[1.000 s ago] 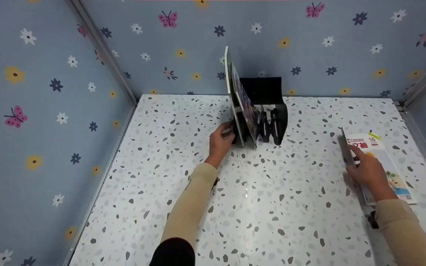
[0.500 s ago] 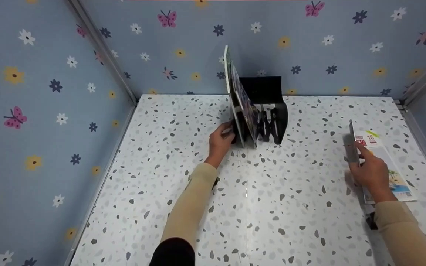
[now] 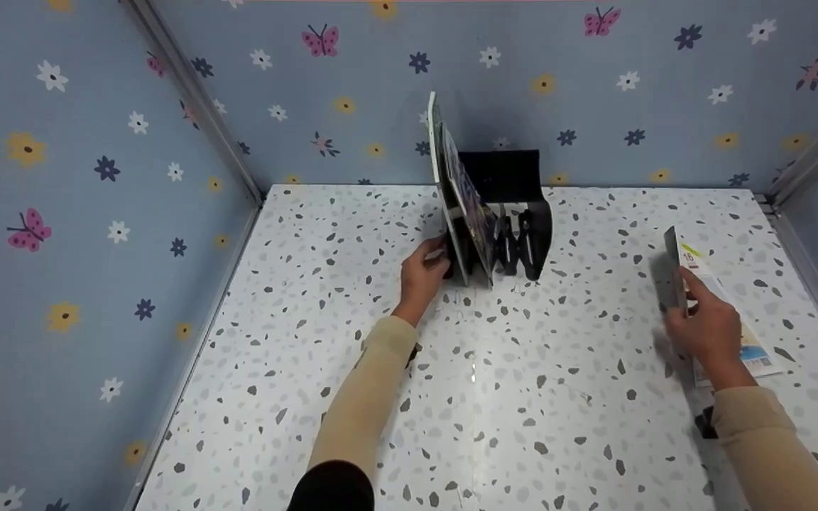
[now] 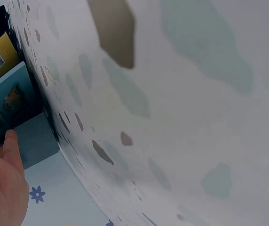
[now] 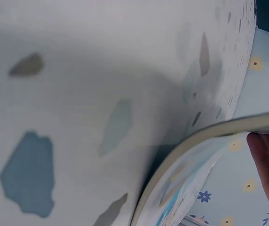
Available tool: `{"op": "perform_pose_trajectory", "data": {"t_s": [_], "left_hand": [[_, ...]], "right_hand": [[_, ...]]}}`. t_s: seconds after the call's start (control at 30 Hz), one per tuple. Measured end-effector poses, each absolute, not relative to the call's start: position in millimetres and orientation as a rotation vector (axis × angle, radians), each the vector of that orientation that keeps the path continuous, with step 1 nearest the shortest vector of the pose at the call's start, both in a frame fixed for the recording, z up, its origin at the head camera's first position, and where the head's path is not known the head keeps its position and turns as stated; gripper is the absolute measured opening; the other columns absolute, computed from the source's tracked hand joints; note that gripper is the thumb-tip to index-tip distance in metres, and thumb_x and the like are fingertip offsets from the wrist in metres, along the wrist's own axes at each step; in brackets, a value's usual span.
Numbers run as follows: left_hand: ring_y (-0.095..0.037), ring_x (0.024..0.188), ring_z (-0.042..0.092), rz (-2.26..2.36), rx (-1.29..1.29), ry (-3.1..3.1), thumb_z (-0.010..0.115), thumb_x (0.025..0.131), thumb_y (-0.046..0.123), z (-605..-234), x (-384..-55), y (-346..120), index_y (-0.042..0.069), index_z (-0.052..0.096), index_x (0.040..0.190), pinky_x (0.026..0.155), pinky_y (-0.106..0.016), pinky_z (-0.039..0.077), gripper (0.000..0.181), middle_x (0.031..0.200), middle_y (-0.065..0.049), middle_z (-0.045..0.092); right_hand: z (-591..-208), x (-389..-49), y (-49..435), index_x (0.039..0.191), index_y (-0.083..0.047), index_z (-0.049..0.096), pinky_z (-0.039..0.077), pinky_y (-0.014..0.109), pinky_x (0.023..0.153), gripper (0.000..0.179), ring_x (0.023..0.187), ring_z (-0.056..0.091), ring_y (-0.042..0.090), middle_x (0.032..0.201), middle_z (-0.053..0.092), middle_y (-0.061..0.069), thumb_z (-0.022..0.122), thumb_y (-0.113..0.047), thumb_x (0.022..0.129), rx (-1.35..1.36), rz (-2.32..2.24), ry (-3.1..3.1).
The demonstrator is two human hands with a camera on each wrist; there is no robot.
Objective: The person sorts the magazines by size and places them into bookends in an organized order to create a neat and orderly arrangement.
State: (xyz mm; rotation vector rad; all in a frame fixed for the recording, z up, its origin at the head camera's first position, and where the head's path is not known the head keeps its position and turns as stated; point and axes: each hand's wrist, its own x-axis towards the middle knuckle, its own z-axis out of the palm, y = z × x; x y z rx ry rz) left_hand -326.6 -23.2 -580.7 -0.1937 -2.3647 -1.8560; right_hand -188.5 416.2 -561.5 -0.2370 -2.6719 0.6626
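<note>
My left hand (image 3: 423, 273) holds the left end of a black expandable bookend (image 3: 501, 174) at the back of the table. Two thin books (image 3: 469, 191) lean in it; their dark zigzag neighbours are the bookend's middle parts. In the left wrist view, the left fingers (image 4: 13, 146) lie by a blue book (image 4: 21, 89), a yellow one beyond. At the right, my right hand (image 3: 707, 326) pinches the left edge of a white-covered magazine (image 3: 757, 358). That edge stands bent up off the table; the right wrist view shows its curved pages (image 5: 186, 146). The right thumb is partly hidden.
The speckled white table (image 3: 522, 397) meets flower-patterned panels (image 3: 352, 78) at the back and both sides. Metal strips (image 3: 196, 99) run along the corners. A black band (image 3: 706, 422) is at the right wrist.
The right hand has raised the magazine's left edge further, tilting its cover and drawing its right side slightly leftward. The left hand and the bookend have stayed put.
</note>
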Motion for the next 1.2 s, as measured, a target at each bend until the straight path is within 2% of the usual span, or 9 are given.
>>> {"op": "perform_pose_trajectory", "data": {"t_s": [0.07,0.33,0.5,0.6,0.73,0.83,1.07,1.2], "left_hand": [[-0.020,0.106,0.068,-1.865,-0.192,-2.357,0.060,0.090,0.008,-581.0,-326.1,-23.0,0.015,0.066,0.123,0.086,-0.031,0.055,0.034,0.122,-0.009,0.066],[-0.019,0.106,0.068,-1.857,-0.172,-2.346,0.062,0.089,0.008,-582.1,-325.2,-23.1,0.015,0.067,0.121,0.087,-0.028,0.055,0.032,0.120,-0.005,0.068],[-0.026,0.108,0.067,-1.902,-0.191,-2.307,0.063,0.090,0.005,-582.9,-325.4,-23.5,0.010,0.066,0.123,0.089,-0.037,0.054,0.034,0.122,-0.012,0.067],[-0.030,0.108,0.067,-1.923,-0.201,-2.288,0.063,0.090,0.005,-583.8,-326.2,-23.3,0.008,0.065,0.124,0.090,-0.041,0.054,0.034,0.122,-0.015,0.066],[-0.025,0.108,0.067,-1.900,-0.188,-2.317,0.062,0.091,0.007,-583.6,-326.6,-23.2,0.012,0.066,0.124,0.087,-0.034,0.055,0.034,0.122,-0.011,0.066],[-0.020,0.107,0.068,-1.877,-0.187,-2.343,0.062,0.091,0.008,-582.3,-325.4,-24.3,0.017,0.066,0.124,0.087,-0.028,0.055,0.034,0.122,-0.006,0.066],[-0.020,0.107,0.068,-1.840,-0.199,-2.348,0.062,0.090,0.008,-581.5,-323.7,-25.4,0.017,0.066,0.123,0.088,-0.027,0.054,0.034,0.120,-0.004,0.067],[-0.022,0.107,0.068,-1.842,-0.202,-2.348,0.062,0.090,0.007,-582.3,-324.5,-25.1,0.017,0.066,0.123,0.087,-0.027,0.054,0.035,0.120,-0.004,0.068]], "right_hand": [[-560.1,-188.8,414.6,0.146,-0.020,0.045,0.040,0.036,0.059,0.068,0.075,0.063,0.034,0.101,0.067,0.024,0.055,-0.006,0.080,-0.246,0.668,-2.659],[-557.1,-191.4,411.2,0.144,-0.019,0.049,0.032,0.020,0.054,0.066,0.070,0.061,0.032,0.097,0.069,0.022,0.053,-0.004,0.080,-0.228,0.694,-2.552],[-555.5,-195.2,410.3,0.140,-0.020,0.053,0.027,0.014,0.051,0.065,0.065,0.060,0.029,0.091,0.070,0.020,0.052,-0.003,0.077,-0.204,0.678,-2.458],[-552.8,-197.9,408.3,0.139,-0.020,0.055,0.026,0.011,0.050,0.066,0.059,0.055,0.013,0.088,0.071,0.020,0.053,-0.002,0.075,-0.187,0.662,-2.401],[-548.6,-200.7,403.7,0.138,-0.020,0.056,0.027,0.007,0.052,0.066,0.061,0.040,-0.019,0.087,0.072,0.020,0.054,0.000,0.074,-0.150,0.684,-2.318],[-546.3,-202.7,398.4,0.137,-0.018,0.056,0.028,0.006,0.055,0.065,0.065,0.033,-0.031,0.087,0.072,0.021,0.053,-0.001,0.075,-0.115,0.701,-2.255],[-541.0,-208.9,387.3,0.137,-0.015,0.056,0.029,0.015,0.053,0.059,0.067,0.034,-0.026,0.085,0.071,0.022,0.051,-0.005,0.078,-0.076,0.686,-2.162],[-535.5,-212.3,380.6,0.137,-0.016,0.056,0.029,0.015,0.055,0.059,0.068,0.034,-0.026,0.085,0.070,0.022,0.051,-0.005,0.079,-0.083,0.690,-2.128]]}}
